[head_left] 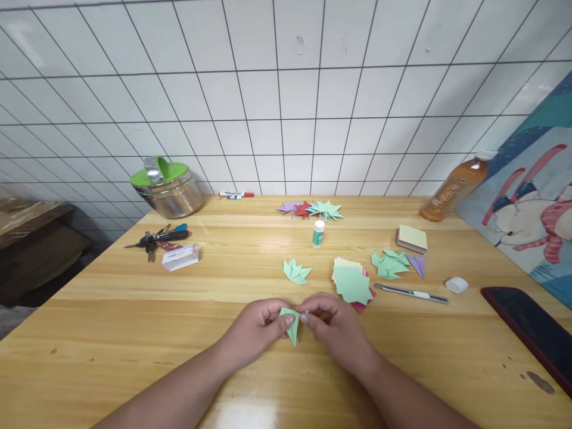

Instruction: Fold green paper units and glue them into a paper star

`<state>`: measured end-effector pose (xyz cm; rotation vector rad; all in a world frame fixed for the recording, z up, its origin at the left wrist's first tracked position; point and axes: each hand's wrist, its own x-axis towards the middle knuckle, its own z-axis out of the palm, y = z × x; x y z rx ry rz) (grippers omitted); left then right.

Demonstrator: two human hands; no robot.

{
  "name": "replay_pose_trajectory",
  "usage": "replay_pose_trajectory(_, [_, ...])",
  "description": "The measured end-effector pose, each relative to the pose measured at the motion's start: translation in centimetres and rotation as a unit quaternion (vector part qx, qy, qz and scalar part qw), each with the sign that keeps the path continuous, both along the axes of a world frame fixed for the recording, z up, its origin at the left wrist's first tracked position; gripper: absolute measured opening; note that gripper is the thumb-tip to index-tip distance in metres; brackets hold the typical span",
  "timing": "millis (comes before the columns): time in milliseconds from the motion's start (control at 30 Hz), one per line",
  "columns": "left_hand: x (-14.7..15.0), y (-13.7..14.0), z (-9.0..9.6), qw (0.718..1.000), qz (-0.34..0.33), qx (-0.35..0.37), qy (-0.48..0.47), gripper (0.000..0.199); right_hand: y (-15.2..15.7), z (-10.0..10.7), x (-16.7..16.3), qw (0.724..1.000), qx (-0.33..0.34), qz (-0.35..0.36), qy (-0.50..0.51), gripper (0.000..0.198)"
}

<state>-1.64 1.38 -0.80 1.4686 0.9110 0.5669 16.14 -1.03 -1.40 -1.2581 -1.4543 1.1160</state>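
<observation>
Between my two hands is a small folded piece of green paper (293, 331), its point facing down toward me. My left hand (254, 331) pinches its left side, thumb on top. The fingers of my right hand (336, 329) are closed on its upper right corner. Just beyond them lies a green folded-paper leaf shape (297, 272) with several points. To its right sits a stack of cut paper sheets (353, 284), green on top. More green folded pieces (390, 264) and a purple folded piece (417, 266) lie farther right.
A glue stick (317, 234) stands upright mid-table, before finished paper stars (326, 210). At right are a utility knife (411, 292), white cap (456, 285), sticky-note pad (412, 238), phone (531, 333) and drink bottle (456, 187). At left are keys (156, 239), a small box (180, 257) and a steel pot (172, 193).
</observation>
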Motion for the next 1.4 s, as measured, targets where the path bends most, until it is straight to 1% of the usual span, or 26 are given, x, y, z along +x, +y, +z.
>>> replay_pose_trajectory(167, [-0.1,0.0,-0.4,1.000,-0.011,0.012,0.012,0.025,-0.1,0.0,-0.1,0.999,-0.001,-0.016,-0.042,0.006])
replay_pose_trajectory(367, [0.0,0.1,-0.5,0.999,-0.010,0.024,0.029,0.024,-0.1,0.4,-0.2,1.000,-0.004,-0.008,-0.022,0.007])
replay_pose_trajectory(433, [0.0,0.0,-0.4,0.999,-0.005,0.023,0.026,0.023,-0.2,0.3,-0.3,1.000,-0.006,-0.007,-0.023,0.005])
replay_pose_trajectory(533, [0.1,-0.1,-0.4,1.000,0.000,0.014,0.013,0.020,-0.4,0.1,-0.3,0.999,-0.007,-0.002,-0.043,0.012])
replay_pose_trajectory(633, [0.1,-0.2,-0.4,1.000,0.007,0.018,0.017,0.018,-0.5,0.1,-0.3,0.995,0.037,0.010,-0.092,0.009])
replay_pose_trajectory(700, [0.0,-0.1,-0.3,1.000,0.023,0.014,0.013,0.017,-0.6,0.2,-0.2,0.989,0.070,0.014,-0.128,0.010])
replay_pose_trajectory(800, [-0.2,0.2,0.0,0.998,0.038,-0.025,-0.036,0.017,-0.7,0.5,-0.1,0.979,0.106,-0.001,-0.172,0.014])
replay_pose_trajectory(900, [-0.2,0.3,0.1,0.995,0.038,-0.063,-0.073,0.020,-0.8,0.7,0.0,0.971,0.119,-0.023,-0.205,0.015])
replay_pose_trajectory(1000, [0.4,0.0,-0.2,0.993,0.066,-0.067,-0.068,0.023,-0.8,0.8,0.0,0.966,0.125,-0.020,-0.227,0.014])
replay_pose_trajectory(1100, [0.9,-0.4,-0.3,0.994,0.088,-0.043,-0.048,0.019,-0.9,0.8,0.0,0.958,0.168,0.006,-0.231,0.020])
replay_pose_trajectory(1167, [1.0,-0.6,-0.3,0.996,0.090,-0.007,-0.024,0.015,-0.9,0.8,0.1,0.952,0.206,0.029,-0.226,0.025])
replay_pose_trajectory(1233, [0.9,-0.7,-0.3,0.996,0.085,0.030,0.004,0.014,-0.8,0.7,0.1,0.947,0.226,0.047,-0.222,0.026])
replay_pose_trajectory(1300, [0.8,-0.8,-0.4,0.995,0.080,0.060,0.027,0.014,-0.8,0.6,0.2,0.947,0.224,0.057,-0.221,0.027])
replay_pose_trajectory(1400, [0.7,-1.0,-0.6,0.992,0.076,0.094,0.048,0.014,-0.6,0.5,0.3,0.958,0.190,0.060,-0.206,0.026])
